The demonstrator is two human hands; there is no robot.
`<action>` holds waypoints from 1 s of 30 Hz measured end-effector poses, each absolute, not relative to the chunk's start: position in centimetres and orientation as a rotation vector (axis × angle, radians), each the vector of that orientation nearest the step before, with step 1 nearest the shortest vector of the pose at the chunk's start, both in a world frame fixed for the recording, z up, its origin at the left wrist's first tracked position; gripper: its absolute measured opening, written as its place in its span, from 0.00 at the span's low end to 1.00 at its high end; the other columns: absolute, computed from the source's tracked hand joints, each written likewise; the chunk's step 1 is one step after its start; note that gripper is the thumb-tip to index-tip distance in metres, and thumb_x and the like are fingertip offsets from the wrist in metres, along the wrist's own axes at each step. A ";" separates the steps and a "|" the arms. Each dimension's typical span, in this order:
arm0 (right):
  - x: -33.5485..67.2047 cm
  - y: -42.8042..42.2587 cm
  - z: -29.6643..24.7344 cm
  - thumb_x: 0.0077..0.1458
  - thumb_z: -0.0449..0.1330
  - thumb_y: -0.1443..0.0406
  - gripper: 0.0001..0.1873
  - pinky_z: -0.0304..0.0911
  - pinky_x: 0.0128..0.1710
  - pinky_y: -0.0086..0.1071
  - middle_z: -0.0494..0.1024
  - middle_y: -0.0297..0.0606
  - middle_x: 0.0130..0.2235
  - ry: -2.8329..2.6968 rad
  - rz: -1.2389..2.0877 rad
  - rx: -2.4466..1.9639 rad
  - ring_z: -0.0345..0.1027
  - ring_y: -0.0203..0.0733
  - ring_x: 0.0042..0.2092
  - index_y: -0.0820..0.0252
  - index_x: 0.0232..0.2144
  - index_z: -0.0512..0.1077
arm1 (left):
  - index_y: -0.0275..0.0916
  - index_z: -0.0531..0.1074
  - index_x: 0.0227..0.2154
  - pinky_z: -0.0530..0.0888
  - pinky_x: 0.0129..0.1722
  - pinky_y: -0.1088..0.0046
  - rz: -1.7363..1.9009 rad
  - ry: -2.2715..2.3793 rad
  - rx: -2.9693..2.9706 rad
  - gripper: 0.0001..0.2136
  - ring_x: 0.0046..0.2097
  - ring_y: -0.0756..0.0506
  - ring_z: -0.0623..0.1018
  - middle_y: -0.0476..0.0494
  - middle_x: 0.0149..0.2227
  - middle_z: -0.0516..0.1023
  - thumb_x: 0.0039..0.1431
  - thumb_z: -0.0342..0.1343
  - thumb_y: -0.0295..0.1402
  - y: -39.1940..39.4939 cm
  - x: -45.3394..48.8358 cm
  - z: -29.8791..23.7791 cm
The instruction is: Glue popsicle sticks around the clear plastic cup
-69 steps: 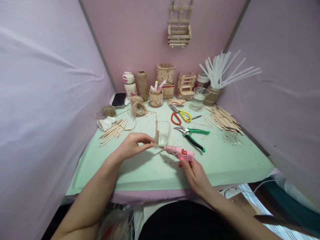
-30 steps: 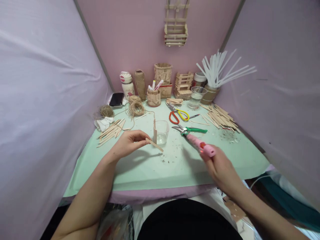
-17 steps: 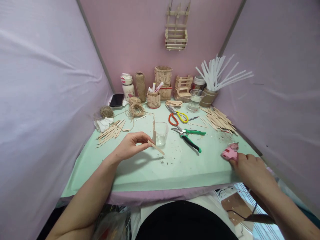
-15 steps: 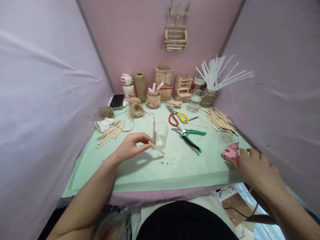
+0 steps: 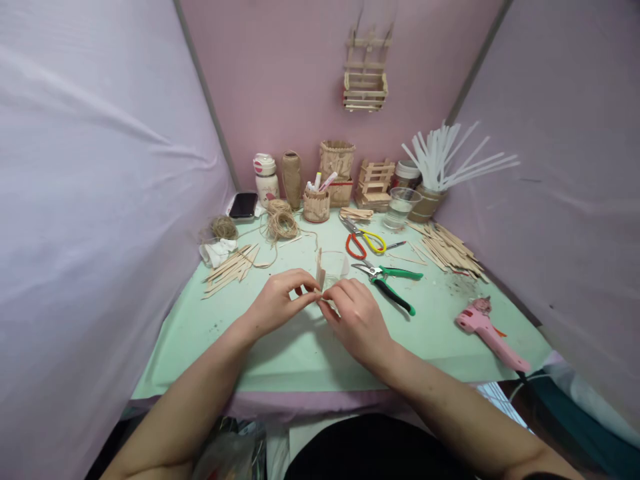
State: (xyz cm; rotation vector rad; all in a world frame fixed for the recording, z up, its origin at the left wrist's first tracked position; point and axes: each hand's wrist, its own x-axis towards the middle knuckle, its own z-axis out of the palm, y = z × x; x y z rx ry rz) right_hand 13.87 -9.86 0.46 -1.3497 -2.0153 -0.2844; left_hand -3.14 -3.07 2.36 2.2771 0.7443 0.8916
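In front of the clear plastic cup [image 5: 336, 261], my left hand [image 5: 280, 301] pinches a wooden craft stick [image 5: 320, 297], now mostly hidden by fingers. My right hand [image 5: 357, 320] has its fingertips closed on the same stick, meeting the left fingertips. A short upright wooden piece [image 5: 321, 270] stands against the cup's left side. Off to the right, the pink glue gun [image 5: 493, 335] lies on the table with no hand on it.
Green-handled pruning shears [image 5: 387, 280] and red-and-yellow scissors [image 5: 363, 240] lie just right of the cup. Craft sticks [image 5: 447, 250] are piled at right, more [image 5: 230, 270] at left. Twine [image 5: 283, 223], a marker holder [image 5: 316, 205] and a water cup [image 5: 400, 210] stand behind.
My right hand has left the glue gun, now lying on the table, and come to the middle, meeting my left hand at the stick. The view has shifted slightly.
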 end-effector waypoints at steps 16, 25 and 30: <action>17.3 -9.4 1.8 0.59 0.60 0.68 0.05 0.60 0.39 0.34 0.72 0.33 0.32 -1.750 0.269 -1.189 0.65 0.39 0.36 0.56 0.30 0.69 | 0.44 0.70 0.52 0.67 0.58 0.52 0.702 0.683 2.835 0.20 0.63 0.38 0.64 0.36 0.61 0.64 0.56 0.61 0.25 -0.4 -3.6 6.7; 18.7 -8.2 0.5 0.58 0.61 0.65 0.01 0.61 0.46 0.40 0.67 0.37 0.37 -1.692 0.246 -1.229 0.64 0.43 0.43 0.55 0.33 0.73 | 0.36 0.78 0.29 0.57 0.61 0.42 0.110 0.646 2.978 0.03 0.69 0.29 0.50 0.39 0.67 0.57 0.55 0.60 0.26 2.9 0.5 6.4; 19.1 -7.3 -0.1 0.57 0.61 0.65 0.02 0.62 0.46 0.42 0.66 0.37 0.37 -1.728 0.155 -1.259 0.62 0.44 0.43 0.54 0.32 0.74 | 0.34 0.79 0.29 0.63 0.59 0.54 -0.069 0.653 2.915 0.05 0.64 0.32 0.63 0.37 0.63 0.65 0.54 0.58 0.23 2.6 1.9 8.2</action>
